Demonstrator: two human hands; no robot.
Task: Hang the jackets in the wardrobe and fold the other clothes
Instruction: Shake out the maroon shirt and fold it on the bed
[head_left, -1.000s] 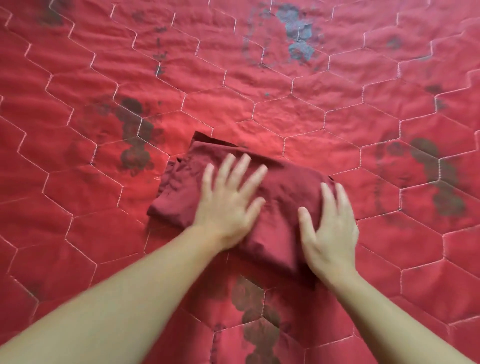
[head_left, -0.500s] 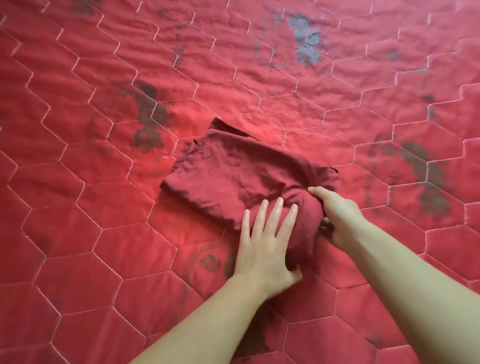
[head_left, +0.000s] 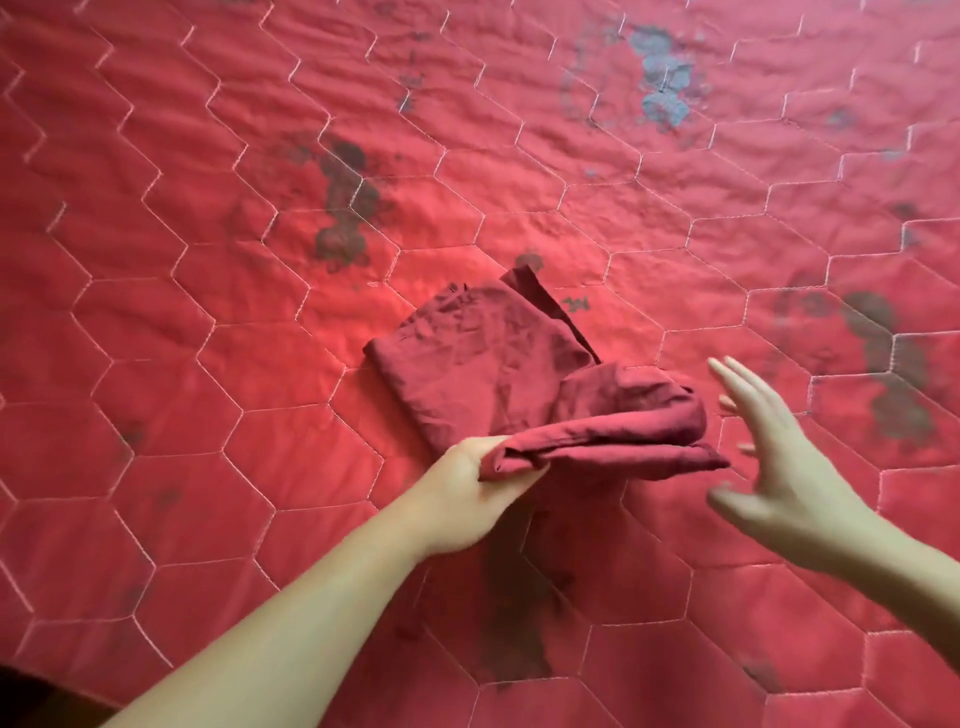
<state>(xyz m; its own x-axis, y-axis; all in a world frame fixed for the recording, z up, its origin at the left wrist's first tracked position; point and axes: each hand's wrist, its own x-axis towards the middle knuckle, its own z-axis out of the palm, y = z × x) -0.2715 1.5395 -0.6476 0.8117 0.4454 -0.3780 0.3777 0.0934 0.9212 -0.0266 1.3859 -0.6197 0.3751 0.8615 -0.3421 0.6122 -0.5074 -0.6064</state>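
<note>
Left hand (head_left: 470, 470) pinches the near edge of the folded maroon garment (head_left: 498, 374) on the red quilt (head_left: 208, 312); right hand (head_left: 779, 457) open, empty, just right (nearer the raised fold).

A red quilt (head_left: 208, 364) (hexagon-stitched, with dark blotches) bears a folded maroon garment (head_left: 467, 364)

We see a quilt (head_left: 208, 364) spread under everything; a folded garment (head_left: 483, 364) lies on it near the middle; our left hand (head_left: 467, 478) grips the garment's near edge, lifting that edge off the quilt; our right hand (head_left: 779, 467) hangs just right of it, fingers spread, touching nothing.
</note>
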